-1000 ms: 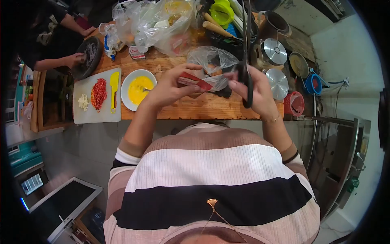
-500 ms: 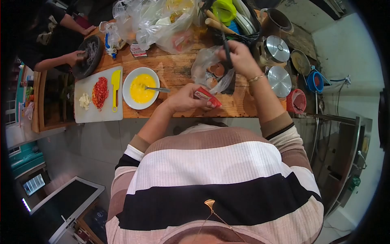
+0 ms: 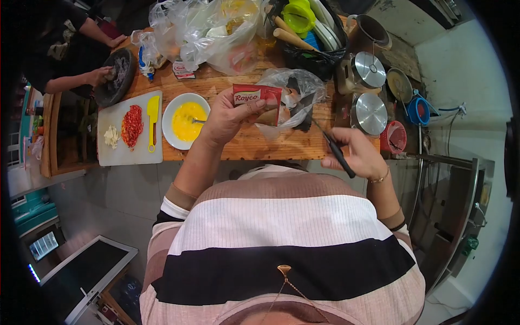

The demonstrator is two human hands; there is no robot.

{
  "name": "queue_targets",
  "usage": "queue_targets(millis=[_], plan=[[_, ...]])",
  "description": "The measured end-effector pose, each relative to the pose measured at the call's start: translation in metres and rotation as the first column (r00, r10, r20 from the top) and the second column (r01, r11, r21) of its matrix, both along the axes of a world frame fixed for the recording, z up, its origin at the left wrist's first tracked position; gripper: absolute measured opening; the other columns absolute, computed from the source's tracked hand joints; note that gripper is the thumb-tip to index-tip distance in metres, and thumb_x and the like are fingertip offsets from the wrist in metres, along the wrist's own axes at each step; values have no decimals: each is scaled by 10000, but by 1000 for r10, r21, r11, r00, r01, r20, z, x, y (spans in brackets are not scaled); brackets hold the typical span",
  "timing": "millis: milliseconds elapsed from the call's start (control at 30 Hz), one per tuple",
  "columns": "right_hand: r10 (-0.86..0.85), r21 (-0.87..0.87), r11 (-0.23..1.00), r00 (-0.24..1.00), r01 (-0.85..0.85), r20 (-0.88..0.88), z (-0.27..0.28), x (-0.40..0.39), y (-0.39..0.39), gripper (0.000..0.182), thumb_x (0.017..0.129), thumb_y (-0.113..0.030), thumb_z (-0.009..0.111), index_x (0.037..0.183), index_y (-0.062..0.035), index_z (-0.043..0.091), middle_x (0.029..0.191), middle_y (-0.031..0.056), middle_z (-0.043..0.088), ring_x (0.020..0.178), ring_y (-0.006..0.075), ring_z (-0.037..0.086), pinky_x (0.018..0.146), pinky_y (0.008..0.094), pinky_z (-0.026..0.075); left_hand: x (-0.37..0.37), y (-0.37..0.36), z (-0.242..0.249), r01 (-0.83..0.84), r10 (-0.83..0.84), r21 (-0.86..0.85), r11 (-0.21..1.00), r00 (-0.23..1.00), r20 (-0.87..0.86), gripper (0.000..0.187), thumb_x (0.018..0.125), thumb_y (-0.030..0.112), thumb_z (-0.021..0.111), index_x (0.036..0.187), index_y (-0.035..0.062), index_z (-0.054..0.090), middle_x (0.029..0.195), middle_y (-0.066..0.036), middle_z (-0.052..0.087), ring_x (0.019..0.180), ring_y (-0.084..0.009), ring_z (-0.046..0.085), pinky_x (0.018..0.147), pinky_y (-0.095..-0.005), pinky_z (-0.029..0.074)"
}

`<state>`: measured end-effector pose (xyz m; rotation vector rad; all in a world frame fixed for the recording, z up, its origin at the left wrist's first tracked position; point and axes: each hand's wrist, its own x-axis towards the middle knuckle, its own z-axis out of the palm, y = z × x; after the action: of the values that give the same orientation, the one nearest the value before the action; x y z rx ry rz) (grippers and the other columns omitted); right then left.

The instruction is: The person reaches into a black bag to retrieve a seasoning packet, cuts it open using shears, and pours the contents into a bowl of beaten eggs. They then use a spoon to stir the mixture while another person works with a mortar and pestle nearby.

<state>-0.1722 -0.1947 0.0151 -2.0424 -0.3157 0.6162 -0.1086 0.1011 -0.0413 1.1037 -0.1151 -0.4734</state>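
Observation:
My left hand (image 3: 223, 119) pinches a red Royco seasoning sachet (image 3: 246, 97), held upright above the wooden table. In my right hand (image 3: 357, 154) is a knife (image 3: 339, 157), its black handle between thumb and fingers and its narrow blade pointing up and left. Just behind the sachet lies a clear plastic bag (image 3: 317, 95) with eggshells partly visible in it. Left of my left hand stands a white bowl (image 3: 168, 130) of beaten egg (image 3: 185, 129), a fork (image 3: 199, 121) resting in it.
A white cutting board (image 3: 127, 157) carries chopped red chilli (image 3: 132, 125), chopped garlic (image 3: 111, 136) and a yellow knife (image 3: 153, 122). Another person's hand (image 3: 100, 76) is at a stone mortar (image 3: 127, 81). Plastic bags (image 3: 216, 32), a black bag of utensils (image 3: 325, 65) and metal-lidded containers (image 3: 371, 114) line the back and right.
My left hand has raised the sachet and turned its printed front into view. The knife in my right hand has come down and right, towards the table's front edge.

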Motion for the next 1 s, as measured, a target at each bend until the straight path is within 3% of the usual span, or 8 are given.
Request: queue_targets(millis=[33, 133, 500, 600, 700, 1000], plan=[[-2, -15, 1000, 1000, 2, -1, 0, -4, -1, 471, 694, -387, 826, 705, -20, 530, 628, -28, 424, 598, 77, 371, 507, 267, 324, 1, -1, -3, 7, -7, 1, 1000, 1000, -7, 202, 835, 117, 702, 1025, 62, 661, 918, -32, 704, 732, -61, 621, 587, -188, 462], [-6, -70, 998, 1000, 6, 0, -1, -12, -5, 512, 671, -425, 834, 668, -25, 514, 598, -22, 405, 577, 81, 361, 495, 272, 316, -2, -6, -7, 38, -40, -17, 999, 996, -81, 223, 842, 114, 681, 1056, 54, 657, 903, -44, 700, 803, -88, 644, 701, -240, 510], [-3, -132, 991, 991, -14, -131, -12, -2, 5, 491, 689, -453, 807, 636, -36, 553, 543, -35, 423, 527, 69, 385, 468, 265, 318, -17, -20, -18, -6, -7, -59, 998, 973, -229, 230, 840, 97, 670, 1061, 40, 643, 973, -53, 691, 828, -104, 646, 645, -209, 499], [-11, -95, 995, 979, -9, -202, -17, 1, 9, 435, 729, -337, 818, 666, -47, 501, 619, -74, 374, 588, 46, 318, 491, 239, 253, -22, -18, -20, -17, 6, -43, 999, 969, -248, 241, 840, 103, 669, 1072, 46, 639, 976, -42, 691, 824, -93, 643, 635, -203, 490], [-23, 5, 1000, 970, 25, -240, -20, 2, 14, 429, 738, -342, 813, 664, -52, 505, 623, -78, 365, 592, 42, 313, 490, 236, 251, -26, -19, -24, -30, 13, -62, 998, 965, -264, 247, 835, 109, 673, 1074, 56, 634, 969, -38, 689, 819, -92, 640, 628, -205, 495], [-6, -16, 1000, 982, 3, -187, -24, -3, 17, 469, 733, -377, 812, 641, -57, 481, 610, -78, 346, 581, 53, 299, 483, 244, 235, -32, -16, -30, -56, 38, -54, 997, 959, -280, 233, 827, 116, 687, 1051, 77, 636, 945, -22, 686, 794, -83, 627, 629, -209, 488]])
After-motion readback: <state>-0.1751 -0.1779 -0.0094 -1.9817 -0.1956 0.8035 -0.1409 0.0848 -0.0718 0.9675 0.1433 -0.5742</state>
